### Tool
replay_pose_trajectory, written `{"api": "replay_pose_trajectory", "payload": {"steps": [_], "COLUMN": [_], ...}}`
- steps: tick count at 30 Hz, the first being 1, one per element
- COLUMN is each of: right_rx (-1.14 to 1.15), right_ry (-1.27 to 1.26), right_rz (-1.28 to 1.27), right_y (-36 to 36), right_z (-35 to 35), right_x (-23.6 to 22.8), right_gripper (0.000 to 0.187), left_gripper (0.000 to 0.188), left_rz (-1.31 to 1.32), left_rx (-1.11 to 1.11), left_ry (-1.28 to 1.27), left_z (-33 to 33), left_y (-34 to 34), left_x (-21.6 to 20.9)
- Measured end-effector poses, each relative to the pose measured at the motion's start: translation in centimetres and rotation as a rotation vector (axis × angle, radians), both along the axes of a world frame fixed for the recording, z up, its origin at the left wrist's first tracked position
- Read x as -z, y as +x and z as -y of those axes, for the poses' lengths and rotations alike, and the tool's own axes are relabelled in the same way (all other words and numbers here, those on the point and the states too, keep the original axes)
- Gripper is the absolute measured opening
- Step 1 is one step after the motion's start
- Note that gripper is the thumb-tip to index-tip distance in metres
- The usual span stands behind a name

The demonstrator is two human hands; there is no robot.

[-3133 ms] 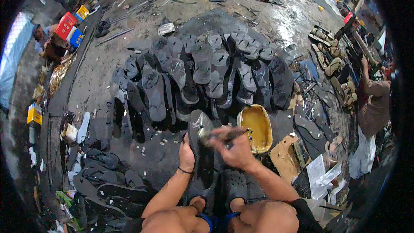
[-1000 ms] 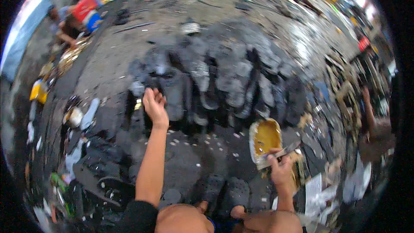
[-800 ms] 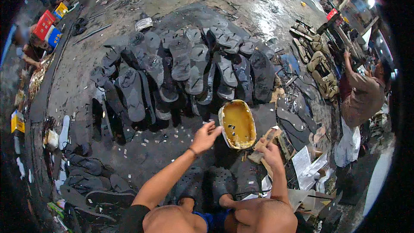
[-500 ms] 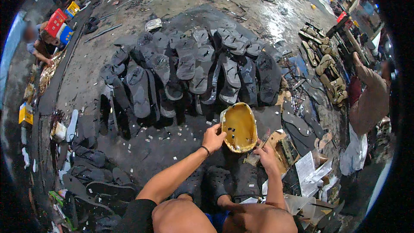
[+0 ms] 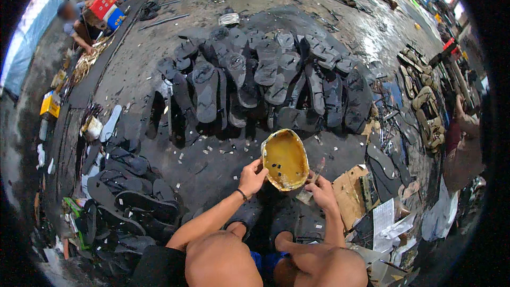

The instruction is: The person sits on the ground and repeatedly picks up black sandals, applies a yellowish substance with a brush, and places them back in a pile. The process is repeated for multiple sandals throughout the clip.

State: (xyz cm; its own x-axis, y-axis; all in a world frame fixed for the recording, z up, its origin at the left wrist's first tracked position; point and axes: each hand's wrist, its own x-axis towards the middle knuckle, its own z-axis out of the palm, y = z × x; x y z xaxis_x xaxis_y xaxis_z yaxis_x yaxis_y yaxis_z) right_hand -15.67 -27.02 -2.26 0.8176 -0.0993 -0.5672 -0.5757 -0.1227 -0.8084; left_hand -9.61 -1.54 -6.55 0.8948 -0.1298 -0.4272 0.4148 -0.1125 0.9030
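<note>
A dented metal bowl of yellow-brown glue sits on the dark floor just in front of my knees. My left hand grips its near left rim. My right hand holds a small brush at the bowl's right edge, its tip pointing up and away. Beyond the bowl lies a wide spread of dark flip-flop sandals, laid side by side.
More dark sandals are heaped at my left. Cardboard and paper sheets lie at my right. Another person sits at the right edge beside tan sandals. Coloured boxes stand far left.
My left hand came back from the sandal rows and took the bowl's rim. My right hand stayed with the brush by the bowl. The view has swung about.
</note>
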Motion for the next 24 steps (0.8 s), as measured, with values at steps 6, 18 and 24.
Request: {"api": "replay_pose_trajectory", "payload": {"steps": [6,18,24], "right_rx": [0.020,0.009,-0.106], "right_ry": [-0.125,-0.240,-0.453], "right_rz": [0.083,0.490,0.632], "right_y": [1.0,5.4,7.5], "right_z": [3.2,-1.5,-9.1], "right_x": [0.0,-2.1,-5.7], "right_gripper": [0.040,0.033,0.027], "left_gripper": [0.048,0.049,0.027], "left_rz": [-0.207,0.423,0.414], "left_rx": [0.005,0.511,0.753], "left_ry": [-0.242,1.557,1.735], "left_z": [-5.3,-20.7,-26.9], "left_y": [1.0,-14.1,-14.0], "left_x": [-0.9,-10.2,-11.3]}}
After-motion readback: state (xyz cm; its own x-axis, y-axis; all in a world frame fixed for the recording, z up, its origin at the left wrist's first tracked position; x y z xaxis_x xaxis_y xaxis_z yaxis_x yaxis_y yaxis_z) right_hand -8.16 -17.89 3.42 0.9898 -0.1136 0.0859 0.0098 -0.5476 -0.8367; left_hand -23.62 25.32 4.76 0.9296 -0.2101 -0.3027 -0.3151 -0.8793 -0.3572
